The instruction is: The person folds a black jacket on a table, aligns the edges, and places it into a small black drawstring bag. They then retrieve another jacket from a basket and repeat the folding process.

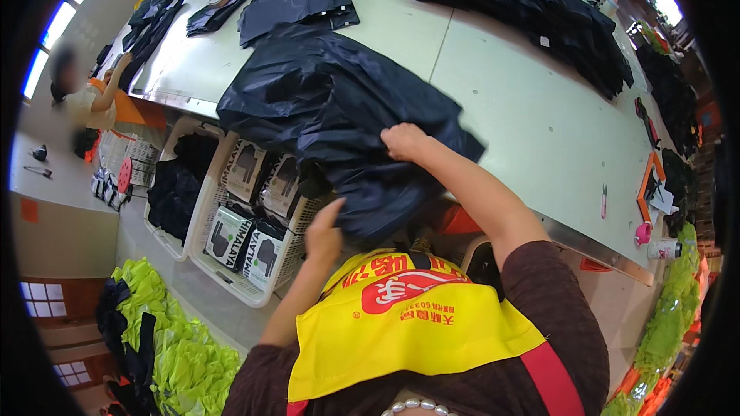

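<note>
Lit brightly across the table (516, 123), dimmer beneath. Blown out to white at the windows (58, 25), fringed with blue; shiny along folds of the cloth (277, 69). Blurred at the left hand (324, 237), smudged over a co-worker's head (65, 66). Bent toward the rim, black in the corners.

A garment (339, 108) lies across the near edge of the worktop (524, 139) and hangs over it. Behind it is a stack of garments (297, 6); farther right, a pile (524, 11). Below left, a basket (210, 200) holds packages (229, 236), with a cloth-filled bin (167, 240) left of it.
</note>
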A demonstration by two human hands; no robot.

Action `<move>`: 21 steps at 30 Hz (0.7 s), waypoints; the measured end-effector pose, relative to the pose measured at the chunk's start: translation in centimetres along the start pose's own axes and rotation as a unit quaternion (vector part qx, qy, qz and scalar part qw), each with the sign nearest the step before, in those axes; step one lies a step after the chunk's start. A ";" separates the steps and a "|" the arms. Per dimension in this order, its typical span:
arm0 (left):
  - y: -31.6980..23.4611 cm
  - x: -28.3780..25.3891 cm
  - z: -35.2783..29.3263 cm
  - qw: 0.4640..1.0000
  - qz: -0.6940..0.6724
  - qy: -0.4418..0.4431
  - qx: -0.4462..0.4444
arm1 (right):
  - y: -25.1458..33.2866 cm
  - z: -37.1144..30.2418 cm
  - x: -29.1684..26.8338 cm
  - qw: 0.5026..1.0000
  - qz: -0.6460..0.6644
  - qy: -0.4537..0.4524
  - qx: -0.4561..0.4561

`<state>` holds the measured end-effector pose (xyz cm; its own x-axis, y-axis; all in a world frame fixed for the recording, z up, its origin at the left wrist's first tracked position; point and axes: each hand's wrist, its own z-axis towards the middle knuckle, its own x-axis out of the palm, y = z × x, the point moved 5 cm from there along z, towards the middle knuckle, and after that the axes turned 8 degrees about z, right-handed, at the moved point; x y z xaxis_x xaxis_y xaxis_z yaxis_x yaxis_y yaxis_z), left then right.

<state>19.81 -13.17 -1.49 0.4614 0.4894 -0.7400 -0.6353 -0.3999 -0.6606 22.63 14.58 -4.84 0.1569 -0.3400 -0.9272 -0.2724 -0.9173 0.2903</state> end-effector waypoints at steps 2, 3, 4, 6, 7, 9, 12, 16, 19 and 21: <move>5.2 -7.3 -2.1 0.994 0.005 -0.080 -0.069 | 5.7 -2.2 -1.5 0.943 0.301 0.140 -0.020; 6.5 -11.5 -2.9 0.989 -0.005 -0.092 -0.119 | 8.0 -3.9 -1.8 0.888 0.419 0.187 0.026; 9.1 -15.6 -4.1 0.987 -0.026 -0.136 -0.080 | 10.6 -5.6 -2.3 0.816 0.527 0.228 0.071; 14.0 -23.8 -6.1 0.966 -0.105 -0.208 -0.114 | 15.2 -9.5 -5.7 0.776 0.595 0.121 0.170; 16.2 -27.6 -6.3 0.924 -0.290 -0.211 -0.134 | 16.5 -10.2 -5.3 0.626 0.766 0.124 0.078; 15.8 -32.9 -6.6 0.874 -0.376 -0.294 -0.092 | 19.6 -13.3 -9.0 0.307 0.949 0.057 -0.037; 21.7 -40.6 -7.6 0.882 -0.221 -0.395 -0.133 | 21.6 -19.2 -16.2 0.301 0.925 -0.185 -0.141; 20.7 -45.6 2.2 0.893 0.065 -0.438 -0.080 | 24.0 -21.9 -29.1 0.484 0.759 -0.224 -0.374; 12.9 -48.1 11.3 0.867 0.191 -0.461 0.016 | 26.0 -20.8 -34.8 0.476 0.661 -0.484 -0.320; 1.9 -48.1 20.8 0.842 0.218 -0.478 0.124 | 26.8 -23.9 -40.1 0.483 0.593 -0.636 -0.105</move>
<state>-16.48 -21.30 35.49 -0.4828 0.7857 -0.3868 -0.7794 -0.5869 -0.2193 31.67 -1.36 45.76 -0.7367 -0.3727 0.5643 0.6689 -0.2789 0.6890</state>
